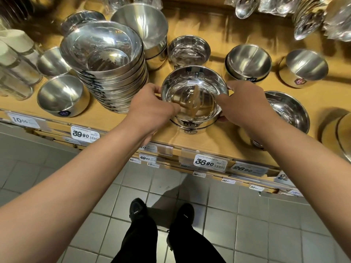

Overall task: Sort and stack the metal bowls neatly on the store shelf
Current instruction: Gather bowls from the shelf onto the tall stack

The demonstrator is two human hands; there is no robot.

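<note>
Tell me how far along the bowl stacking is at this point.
Partly done. A tall stack of bowls already stands on the shelf, leaning a little. In hand: the left hand and right hand grip the top bowl of a short stack at the shelf front. Left: single bowls, such as one at far right and one front left.

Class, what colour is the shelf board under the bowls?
Light yellowish wood-tone shelf board, clearest in the head view.

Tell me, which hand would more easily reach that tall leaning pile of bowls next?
Probably the left hand. It grips the held bowl on the side beside the tall stack; the right hand is on the far side.
</note>
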